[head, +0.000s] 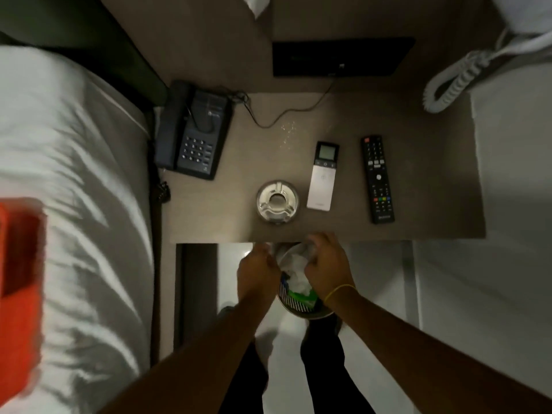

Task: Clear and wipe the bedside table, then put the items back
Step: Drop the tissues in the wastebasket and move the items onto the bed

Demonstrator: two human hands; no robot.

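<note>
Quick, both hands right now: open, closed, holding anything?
Left hand: curled at the waste bin rim; contents cannot be told.
Right hand: closed on crumpled white paper over the bin.

A single head-worn wide-angle view looks almost straight down from above the surface (pixel 418 180), close enough that it fills the middle of the frame. The far wall lies toward 12 o'clock, the bed (pixel 74 174) toward 9 o'clock, the floor (pixel 292 333) toward 6 o'clock. Both forearms enter from the bottom edge. The lens bends the edges strongly, and the left side is blurred.
</note>
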